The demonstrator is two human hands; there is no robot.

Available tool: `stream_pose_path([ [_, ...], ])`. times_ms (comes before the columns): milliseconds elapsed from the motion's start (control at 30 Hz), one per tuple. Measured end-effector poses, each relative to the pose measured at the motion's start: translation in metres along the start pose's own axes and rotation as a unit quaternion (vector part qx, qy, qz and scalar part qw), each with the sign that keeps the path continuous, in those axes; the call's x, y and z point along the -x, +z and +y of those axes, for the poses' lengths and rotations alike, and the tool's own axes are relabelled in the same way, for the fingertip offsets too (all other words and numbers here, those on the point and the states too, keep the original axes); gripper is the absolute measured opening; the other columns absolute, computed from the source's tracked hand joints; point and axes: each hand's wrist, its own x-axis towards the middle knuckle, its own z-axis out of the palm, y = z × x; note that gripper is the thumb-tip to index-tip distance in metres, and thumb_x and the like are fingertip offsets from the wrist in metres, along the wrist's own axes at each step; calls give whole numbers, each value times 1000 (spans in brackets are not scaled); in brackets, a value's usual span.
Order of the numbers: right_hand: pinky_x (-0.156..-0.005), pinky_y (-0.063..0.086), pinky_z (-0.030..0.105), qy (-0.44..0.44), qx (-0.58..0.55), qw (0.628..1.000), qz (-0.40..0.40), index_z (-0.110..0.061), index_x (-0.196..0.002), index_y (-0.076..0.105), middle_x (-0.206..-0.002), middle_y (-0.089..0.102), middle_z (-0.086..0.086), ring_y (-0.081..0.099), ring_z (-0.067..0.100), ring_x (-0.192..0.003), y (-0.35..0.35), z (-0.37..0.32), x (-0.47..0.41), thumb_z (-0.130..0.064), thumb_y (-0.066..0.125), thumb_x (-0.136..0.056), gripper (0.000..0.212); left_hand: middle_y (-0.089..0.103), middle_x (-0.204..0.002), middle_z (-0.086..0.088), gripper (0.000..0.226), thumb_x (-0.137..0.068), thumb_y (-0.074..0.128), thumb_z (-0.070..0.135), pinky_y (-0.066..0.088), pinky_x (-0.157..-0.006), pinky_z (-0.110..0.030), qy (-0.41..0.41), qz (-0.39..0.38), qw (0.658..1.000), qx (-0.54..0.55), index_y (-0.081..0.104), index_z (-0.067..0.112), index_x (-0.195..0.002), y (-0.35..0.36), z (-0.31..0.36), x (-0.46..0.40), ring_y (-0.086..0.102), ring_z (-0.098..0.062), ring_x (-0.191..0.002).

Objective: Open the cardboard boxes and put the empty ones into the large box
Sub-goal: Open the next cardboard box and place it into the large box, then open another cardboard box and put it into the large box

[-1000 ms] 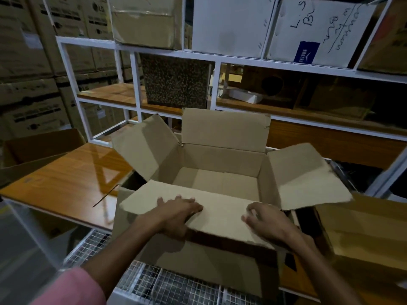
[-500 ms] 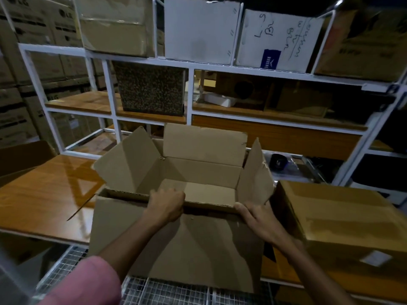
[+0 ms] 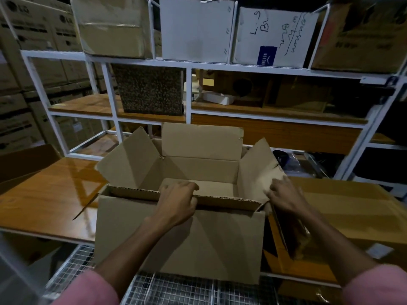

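open cardboard box (image 3: pixel 179 236): on bench (image 3: pixel 47 194) edge, flaps up, inside looks empty | left hand (image 3: pixel 178 202): fingers clenched over near rim | right hand (image 3: pixel 284 198): fingers grasping right flap | closed box (image 3: pixel 352 208): just right

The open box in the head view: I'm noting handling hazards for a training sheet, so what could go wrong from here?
The open box overhangs the wooden table edge toward the person; it could tip off. The left hand grips only the folded near flap, which may tear or buckle. The right hand pushing the side flap might nudge the closed box beside it.
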Motion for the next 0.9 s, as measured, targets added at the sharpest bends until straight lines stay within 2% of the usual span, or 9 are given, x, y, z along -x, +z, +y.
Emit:
stream_pose_path([
  [67, -116, 20, 45, -29, 8, 999, -27, -12, -113, 64, -133, 54, 13, 30, 33, -142, 2, 3, 6, -40, 52, -98, 34, 62, -132, 5, 37, -89, 50, 23, 37, -105, -45, 6, 19, 1000, 9, 62, 23, -125, 3, 5, 1, 50, -17, -128],
  [167, -117, 19, 45, -34, -34, 999, 7, -14, -133, 56, -147, 47, 9, 21, 30, -147, -1, -5, 17, -43, 54, -97, 46, 63, -132, 2, 36, -87, 53, 20, 37, -105, -44, 53, 60, 997, 15, 64, 22, -121, 6, 23, -1, 52, -20, -129],
  [300, -117, 21, 48, -71, -107, 987, 101, -21, -139, 51, -152, 43, 4, 21, 25, -148, -11, -14, 33, -45, 51, -98, 48, 54, -146, -2, 38, -92, 54, 18, 28, -115, -48, 123, 78, 988, 46, 62, 19, -129, 10, 61, -11, 39, -21, -142],
  [367, -118, 21, 47, -93, -128, 982, 102, -22, -141, 49, -153, 41, 2, 22, 23, -148, -17, -9, 40, -46, 50, -98, 49, 50, -150, -4, 40, -93, 54, 19, 26, -116, -49, 145, 75, 985, 50, 59, 19, -132, 16, 83, -17, 34, -23, -145],
  [467, -114, 30, 42, -116, -137, 979, 98, -26, -141, 48, -151, 44, -1, 33, 17, -141, -24, 12, 44, -49, 50, -98, 49, 45, -153, -5, 42, -92, 54, 21, 25, -117, -52, 170, 72, 981, 59, 57, 19, -134, 30, 117, -26, 29, -26, -147],
  [567, -104, 34, 33, -115, -168, 973, 105, -28, -140, 48, -145, 48, -4, 41, 13, -133, -35, 44, 41, -48, 51, -97, 47, 42, -154, -7, 45, -92, 52, 26, 26, -118, -54, 199, 69, 976, 62, 55, 19, -136, 45, 157, -39, 26, -27, -148],
  [667, -100, 39, 32, -104, -193, 969, 117, -28, -138, 51, -141, 53, -4, 47, 10, -127, -42, 91, 32, -47, 52, -98, 44, 39, -155, -7, 53, -91, 43, 34, 23, -120, -52, 229, 44, 970, 73, 49, 19, -141, 63, 203, -61, 24, -29, -148],
  [733, -100, 42, 33, -85, -204, 969, 112, -26, -139, 51, -141, 54, -3, 48, 9, -126, -44, 131, 25, -48, 51, -98, 47, 40, -155, -9, 52, -92, 48, 30, 26, -119, -52, 245, 43, 967, 62, 47, 17, -142, 81, 236, -78, 25, -31, -147],
  [900, -102, 45, 40, 2, -215, 971, 102, -22, -140, 51, -140, 56, 0, 52, 16, -127, -41, 243, 17, -50, 51, -97, 51, 28, -162, -4, 45, -96, 52, 31, 18, -119, -52, 222, -65, 970, 79, 49, 22, -140, 142, 320, -123, 14, -28, -151],
])
